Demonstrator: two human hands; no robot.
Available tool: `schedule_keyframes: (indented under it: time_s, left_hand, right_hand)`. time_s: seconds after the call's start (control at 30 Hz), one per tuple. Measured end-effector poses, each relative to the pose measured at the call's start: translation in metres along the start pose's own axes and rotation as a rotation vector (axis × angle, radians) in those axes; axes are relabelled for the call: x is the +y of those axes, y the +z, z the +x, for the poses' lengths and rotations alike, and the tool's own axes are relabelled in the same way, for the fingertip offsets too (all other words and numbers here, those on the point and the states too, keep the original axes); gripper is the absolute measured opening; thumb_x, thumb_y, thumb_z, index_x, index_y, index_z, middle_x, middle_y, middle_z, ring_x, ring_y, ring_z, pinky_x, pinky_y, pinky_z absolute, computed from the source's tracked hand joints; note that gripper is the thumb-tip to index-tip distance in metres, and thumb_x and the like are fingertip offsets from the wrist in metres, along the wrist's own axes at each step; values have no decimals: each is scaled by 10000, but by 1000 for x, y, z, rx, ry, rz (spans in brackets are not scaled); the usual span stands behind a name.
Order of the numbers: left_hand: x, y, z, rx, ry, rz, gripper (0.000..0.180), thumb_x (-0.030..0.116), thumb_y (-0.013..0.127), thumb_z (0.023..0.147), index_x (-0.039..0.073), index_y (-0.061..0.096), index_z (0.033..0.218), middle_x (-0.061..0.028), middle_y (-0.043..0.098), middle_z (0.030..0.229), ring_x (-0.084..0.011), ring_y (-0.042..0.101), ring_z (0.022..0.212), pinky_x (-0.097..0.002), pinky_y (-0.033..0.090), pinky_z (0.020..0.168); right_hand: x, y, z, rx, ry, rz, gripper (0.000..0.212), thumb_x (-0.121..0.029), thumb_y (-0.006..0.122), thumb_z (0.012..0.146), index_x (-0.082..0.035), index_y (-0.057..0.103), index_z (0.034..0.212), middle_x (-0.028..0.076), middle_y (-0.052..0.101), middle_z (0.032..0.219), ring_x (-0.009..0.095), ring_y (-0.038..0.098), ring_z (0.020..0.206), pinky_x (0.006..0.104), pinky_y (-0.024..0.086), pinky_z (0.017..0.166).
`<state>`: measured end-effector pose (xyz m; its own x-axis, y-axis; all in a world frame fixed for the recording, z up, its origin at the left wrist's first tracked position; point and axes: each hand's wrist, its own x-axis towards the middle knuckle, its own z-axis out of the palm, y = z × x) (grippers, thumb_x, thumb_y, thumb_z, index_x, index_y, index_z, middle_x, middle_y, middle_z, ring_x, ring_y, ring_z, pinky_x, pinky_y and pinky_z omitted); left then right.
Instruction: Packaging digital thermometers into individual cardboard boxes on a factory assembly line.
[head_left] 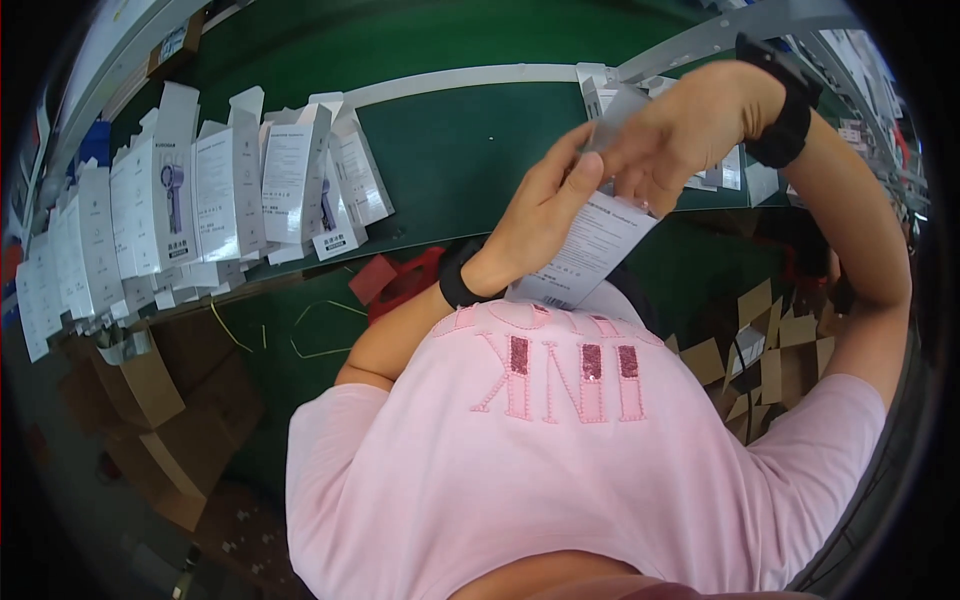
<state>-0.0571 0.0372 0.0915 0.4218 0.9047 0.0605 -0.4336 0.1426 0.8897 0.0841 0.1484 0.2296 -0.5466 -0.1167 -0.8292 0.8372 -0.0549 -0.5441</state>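
A white printed carton (600, 240) is held tilted in front of my chest, its lower end close to my shirt. My left hand (540, 215) is closed around its left side, the thumb pointing up. At the carton's upper end, the bent fingers of my right hand (680, 130) are drawn together, slightly blurred. What they pinch is hidden. Between the two hands a pale, greyish flap or strip (618, 112) sticks up; I cannot tell whether it belongs to the carton.
On the left of the green bench (450, 150) stand rows of white cartons (180, 210), some picturing a purple handheld fan. More cartons (728, 170) lie behind my right hand. Opened brown boxes stand below at right (790, 350) and left (160, 410). A red item (400, 280) is under the bench edge.
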Motion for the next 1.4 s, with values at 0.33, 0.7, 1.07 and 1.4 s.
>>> schedule_keyframes:
  time_s: [0.33, 0.7, 1.07, 1.4]
  left_hand:
    - [-14, -29, -9, 2, -44, -32, 858, 220, 772, 797, 62, 204, 1421, -218, 511, 1236, -262, 558, 1098, -385, 457, 940]
    - [1, -11, -1, -109, 69, 83, 932, 122, 864, 661, 96, 283, 1390, -147, 555, 1176, -218, 591, 1041, -344, 472, 892]
    - [2, -13, -4, -151, 43, 186, 616, 192, 828, 735, 40, 509, 1240, -110, 582, 1160, -193, 616, 1041, -325, 517, 862]
    - [-15, 22, 25, -144, -50, 191, 746, 269, 860, 689, 36, 441, 1260, -185, 629, 1087, -233, 662, 905, -320, 547, 744]
  right_hand:
    - [23, 27, -1, 764, -276, 327, 192, -48, 612, 833, 33, 608, 1008, 69, 653, 798, 128, 610, 704, 259, 499, 673]
    - [-8, 38, -9, 264, 55, -275, 253, -226, 668, 814, 16, 627, 874, 7, 552, 658, 124, 491, 561, 288, 422, 555]
    - [98, 111, 55, 947, -682, 1080, 781, -317, 725, 808, 10, 369, 1422, 138, 535, 1319, 210, 527, 1165, 356, 398, 1005]
    - [115, 137, 32, 1449, -694, 533, 288, -64, 553, 916, 3, 642, 1182, 136, 631, 1203, 203, 573, 1116, 319, 433, 969]
